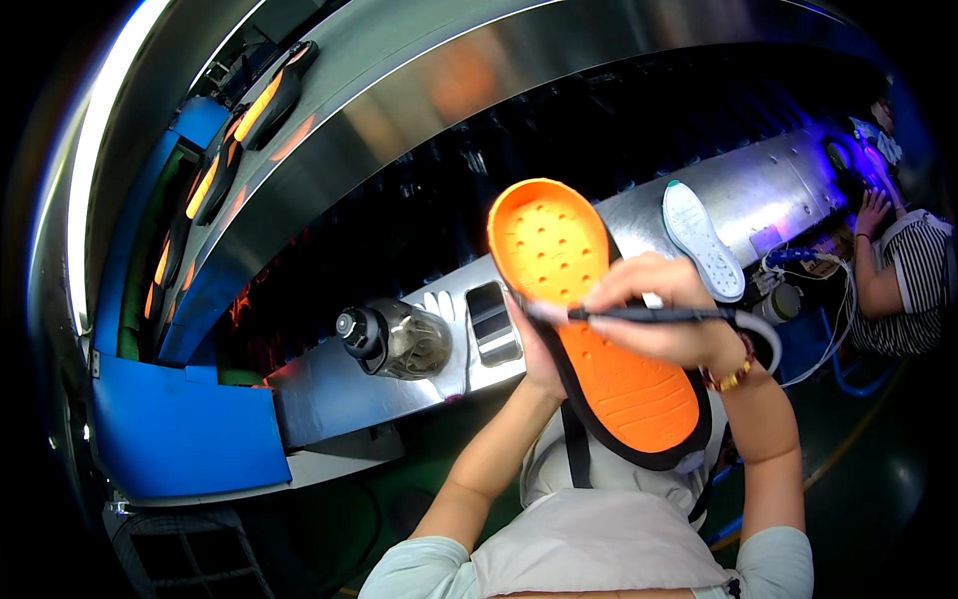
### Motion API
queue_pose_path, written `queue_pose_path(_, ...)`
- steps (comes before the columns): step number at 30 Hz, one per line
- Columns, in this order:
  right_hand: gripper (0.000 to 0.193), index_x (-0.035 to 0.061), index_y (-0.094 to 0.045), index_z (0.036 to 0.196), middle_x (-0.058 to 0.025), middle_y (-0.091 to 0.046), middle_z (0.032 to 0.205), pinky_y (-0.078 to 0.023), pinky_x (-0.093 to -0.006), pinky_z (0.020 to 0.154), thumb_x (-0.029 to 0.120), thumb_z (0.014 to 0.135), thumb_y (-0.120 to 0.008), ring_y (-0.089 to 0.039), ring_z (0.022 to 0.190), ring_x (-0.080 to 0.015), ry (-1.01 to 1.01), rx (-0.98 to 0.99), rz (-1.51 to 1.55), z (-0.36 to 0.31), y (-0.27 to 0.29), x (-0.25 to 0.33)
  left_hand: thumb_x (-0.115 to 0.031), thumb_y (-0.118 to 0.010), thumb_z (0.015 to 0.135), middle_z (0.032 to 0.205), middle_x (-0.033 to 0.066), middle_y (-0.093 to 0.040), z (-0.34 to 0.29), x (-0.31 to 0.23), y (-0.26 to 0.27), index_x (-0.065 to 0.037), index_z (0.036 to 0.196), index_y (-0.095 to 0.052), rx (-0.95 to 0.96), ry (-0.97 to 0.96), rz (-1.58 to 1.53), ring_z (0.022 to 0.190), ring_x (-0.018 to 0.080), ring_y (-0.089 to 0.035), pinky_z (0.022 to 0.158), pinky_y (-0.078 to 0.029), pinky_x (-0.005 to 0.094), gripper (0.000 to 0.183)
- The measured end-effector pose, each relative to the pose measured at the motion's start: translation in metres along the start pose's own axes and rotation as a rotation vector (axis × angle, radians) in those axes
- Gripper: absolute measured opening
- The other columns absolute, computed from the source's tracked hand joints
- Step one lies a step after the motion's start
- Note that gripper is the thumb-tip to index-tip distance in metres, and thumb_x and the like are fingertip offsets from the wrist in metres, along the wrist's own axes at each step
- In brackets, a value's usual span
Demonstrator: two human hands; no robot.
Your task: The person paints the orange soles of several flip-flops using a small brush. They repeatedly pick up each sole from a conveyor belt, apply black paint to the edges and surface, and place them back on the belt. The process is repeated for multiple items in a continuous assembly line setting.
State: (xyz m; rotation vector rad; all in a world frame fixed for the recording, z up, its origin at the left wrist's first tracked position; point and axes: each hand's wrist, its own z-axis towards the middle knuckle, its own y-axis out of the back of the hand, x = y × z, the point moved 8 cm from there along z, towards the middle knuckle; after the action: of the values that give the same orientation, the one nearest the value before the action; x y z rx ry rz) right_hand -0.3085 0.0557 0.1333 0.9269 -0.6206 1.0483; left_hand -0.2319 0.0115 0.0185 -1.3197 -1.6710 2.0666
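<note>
An orange shoe sole (644, 394) with a black rim hangs in front of me, its dotted orange end pointing away. Along its left edge my left hand (539, 351) is closed around the side, with some fingers hidden beneath it. My right hand (671, 311) grips a thin brush (639, 314) with a dark handle, pinched between the fingers. The brush's pale tip lies across the middle of the sole, near its left edge. A beaded bracelet circles my right wrist.
On the metal ledge (324, 404) stand a dark-capped bottle (399, 339), a white glove (454, 344), a slotted dark panel (493, 324) and a pale sole (702, 240). Orange-black soles (264, 108) lie on the conveyor (389, 45) at upper left. A person (903, 265) sits at far right near cables.
</note>
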Motion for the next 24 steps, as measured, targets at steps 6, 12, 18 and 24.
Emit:
queue_pose_path(6,0.013,-0.0024,-0.061,0.078,-0.0114,-0.061,0.079,-0.047,-0.0240,0.065,-0.002,0.065,-0.061,-0.058,0.071,-0.0157,-0.206,-0.072,0.255,-0.014,0.015,-0.020,-0.063,-0.019,0.078,0.125,0.0069,-0.036,-0.001,-0.009,-0.004,-0.012,0.126,-0.026,0.064,-0.007,-0.019,0.112,0.0201,-0.038,0.093,-0.031,0.0335,0.070)
queue_pose_path(12,0.013,0.0009,-0.061,0.076,-0.0094,-0.061,0.079,-0.045,-0.0251,0.069,0.001,0.063,-0.064,-0.058,0.076,-0.0164,-0.069,0.216,0.260,-0.026,-0.009,0.006,-0.062,-0.015,0.079,0.126,0.0055,-0.034,0.002,-0.037,0.010,-0.012,0.127,-0.024,-0.148,-0.149,0.195,0.114,0.0193,-0.036,0.094,-0.030,0.0325,0.069)
queue_pose_path(18,0.015,-0.0007,-0.060,0.080,-0.0111,-0.061,0.081,-0.045,-0.0257,0.073,-0.003,0.065,-0.063,-0.057,0.079,-0.0166,-0.110,0.086,0.312,-0.030,0.003,-0.011,-0.059,-0.016,0.081,0.125,0.0052,-0.035,0.006,-0.054,-0.008,-0.011,0.127,-0.024,-0.251,-0.304,0.294,0.113,0.0200,-0.037,0.092,-0.032,0.0319,0.067)
queue_pose_path(24,0.019,0.0003,-0.060,0.083,-0.0092,-0.061,0.083,-0.045,-0.0259,0.072,-0.003,0.064,-0.063,-0.057,0.078,-0.0159,-0.293,-0.017,0.376,-0.040,0.019,-0.025,-0.056,-0.021,0.083,0.127,0.0033,-0.033,0.010,-0.072,-0.010,-0.013,0.126,-0.028,-0.068,-0.334,0.143,0.113,0.0212,-0.037,0.095,-0.030,0.0340,0.062)
